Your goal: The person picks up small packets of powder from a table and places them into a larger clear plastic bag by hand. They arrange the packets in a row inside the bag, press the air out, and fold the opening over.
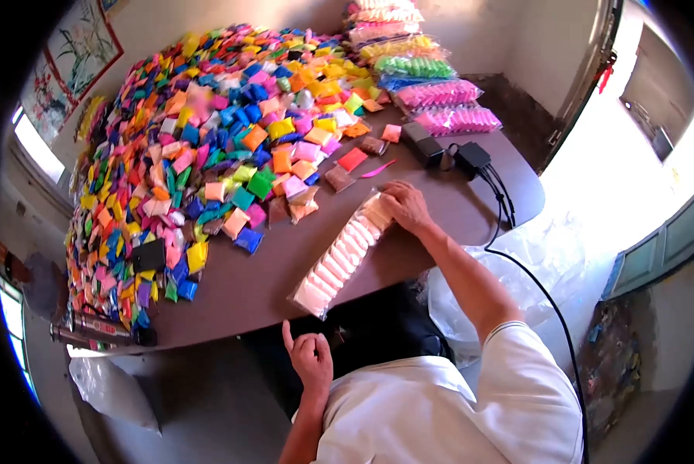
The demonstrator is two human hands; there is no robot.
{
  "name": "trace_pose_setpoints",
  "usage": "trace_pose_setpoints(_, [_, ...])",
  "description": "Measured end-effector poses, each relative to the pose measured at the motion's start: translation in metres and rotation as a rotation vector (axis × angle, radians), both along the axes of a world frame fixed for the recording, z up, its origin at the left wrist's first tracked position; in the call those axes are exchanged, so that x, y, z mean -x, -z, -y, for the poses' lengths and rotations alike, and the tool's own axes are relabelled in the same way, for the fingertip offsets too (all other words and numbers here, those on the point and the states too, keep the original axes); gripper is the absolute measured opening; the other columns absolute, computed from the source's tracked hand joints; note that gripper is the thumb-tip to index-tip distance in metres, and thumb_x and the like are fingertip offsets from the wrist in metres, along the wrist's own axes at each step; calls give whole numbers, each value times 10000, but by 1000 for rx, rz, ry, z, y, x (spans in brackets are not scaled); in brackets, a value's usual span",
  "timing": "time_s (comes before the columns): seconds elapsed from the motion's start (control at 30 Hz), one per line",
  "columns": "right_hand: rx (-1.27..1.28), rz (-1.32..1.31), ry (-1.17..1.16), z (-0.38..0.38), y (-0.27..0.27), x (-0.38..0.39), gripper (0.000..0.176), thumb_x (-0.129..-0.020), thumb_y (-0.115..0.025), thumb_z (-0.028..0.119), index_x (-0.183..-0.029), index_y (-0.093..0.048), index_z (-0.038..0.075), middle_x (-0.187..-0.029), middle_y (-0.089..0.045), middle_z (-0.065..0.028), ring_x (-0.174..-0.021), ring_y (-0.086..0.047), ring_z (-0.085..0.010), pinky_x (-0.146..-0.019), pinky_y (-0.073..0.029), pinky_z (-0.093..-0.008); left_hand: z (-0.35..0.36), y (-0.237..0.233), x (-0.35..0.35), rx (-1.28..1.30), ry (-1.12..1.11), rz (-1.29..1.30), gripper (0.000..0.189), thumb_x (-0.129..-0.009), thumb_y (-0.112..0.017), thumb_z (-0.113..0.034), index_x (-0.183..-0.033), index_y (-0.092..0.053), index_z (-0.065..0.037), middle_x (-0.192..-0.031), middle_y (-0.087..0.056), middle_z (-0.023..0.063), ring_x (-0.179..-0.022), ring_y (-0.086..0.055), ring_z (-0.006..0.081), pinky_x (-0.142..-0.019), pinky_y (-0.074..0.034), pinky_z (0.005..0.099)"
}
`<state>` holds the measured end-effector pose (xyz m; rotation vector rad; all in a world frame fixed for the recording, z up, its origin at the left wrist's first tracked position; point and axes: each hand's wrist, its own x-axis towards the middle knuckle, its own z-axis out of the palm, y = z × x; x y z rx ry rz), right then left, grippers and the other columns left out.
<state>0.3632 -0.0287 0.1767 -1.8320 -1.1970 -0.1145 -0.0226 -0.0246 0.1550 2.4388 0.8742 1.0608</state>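
Observation:
A long clear bag of pale pink packets [339,263] lies slantwise near the table's front edge, its packets overlapping in a row. My right hand [406,205] is closed on the far end of this bag, with the fingertips partly hidden. Below the near end, just off the table edge, is my left hand [310,359]. Its index finger points out while the other fingers curl loosely, and I see nothing in it. Beyond the bag lie a brown packet [339,179], a red packet [352,159] and a thin pink strip [378,169].
A large heap of small colourful packets [239,116] covers the table's left and back. Filled bags [440,94] are stacked at the back right. Black boxes [472,158] with a cable [544,290] sit at the right. Clear plastic [478,298] hangs beside the table.

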Motion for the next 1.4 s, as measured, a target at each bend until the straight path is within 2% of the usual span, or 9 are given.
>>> trace_pose_setpoints(0.1, [-7,-65,6,-1,1,1,336,-844,-566,303,-906,-710,6,-1106,-685,-137,-1106,-603,-322,-978,-456,-403,5,23,7,259,30,76,282,-960,-576,-181,-783,-656,22,-839,-658,133,-1016,-623,323,-966,-471,454])
trace_pose_setpoints(0.17, [-3,-81,2,0,0,1,334,-845,-565,302,-912,-710,8,-1108,-684,-137,-1106,-603,-322,-977,-456,-404,6,48,13,1241,39,88,357,-993,-537,-293,-795,-641,-15,-838,-661,104,-870,-654,242,-838,-513,380])
trace_pose_setpoints(0.27, [1,-92,-9,1,0,-1,339,-853,-554,308,-925,-713,17,-1110,-681,-136,-1101,-601,-324,-968,-457,-405,6,62,14,1476,-100,327,398,-1008,-506,-375,-796,-602,-52,-850,-664,80,-833,-659,197,-783,-508,328])
trace_pose_setpoints(0.33, [8,-80,-17,0,1,-1,342,-852,-554,314,-929,-714,22,-1099,-683,-133,-1088,-604,-325,-956,-461,-407,-5,70,11,1496,-109,414,374,-1010,-499,-378,-790,-556,-82,-851,-667,106,-773,-655,235,-683,-515,352])
trace_pose_setpoints(0.47, [48,-132,-25,-1,3,-3,340,-843,-566,315,-931,-711,20,-1092,-687,-129,-1046,-620,-333,-938,-471,-399,-9,53,-3,1553,8,480,367,-1014,-500,-368,-811,-564,-69,-945,-680,97,-865,-665,202,-802,-518,322])
trace_pose_setpoints(0.73, [41,-180,-35,3,-2,-1,349,-873,-561,319,-967,-718,22,-1123,-685,-138,-1079,-622,-326,-957,-469,-389,-17,24,-22,1434,269,488,372,-1020,-479,-372,-905,-601,-40,-1224,-606,130,-1043,-611,198,-847,-509,335])
trace_pose_setpoints(0.93, [30,-145,-75,1,3,-6,361,-879,-572,323,-1015,-713,21,-1155,-680,-135,-1100,-619,-319,-978,-460,-376,-34,12,-18,1542,155,611,335,-1016,-484,-381,-912,-598,-84,-1056,-626,77,-1036,-615,190,-827,-495,342])
trace_pose_setpoints(1.0, [41,-137,-68,1,5,-6,360,-883,-570,321,-1020,-711,19,-1165,-678,-131,-1102,-619,-314,-979,-460,-373,-37,13,-20,1531,9,423,330,-1014,-489,-375,-924,-596,-76,-992,-636,65,-999,-628,190,-817,-496,338])
trace_pose_setpoints(1.4, [51,-322,-104,9,0,9,342,-896,-579,298,-991,-685,-14,-963,-668,-169,-905,-653,-293,-809,-499,-370,-39,-10,-23,1602,-24,445,441,-1056,-370,-432,-869,-551,-76,-1012,-658,93,-939,-640,208,-808,-499,341])
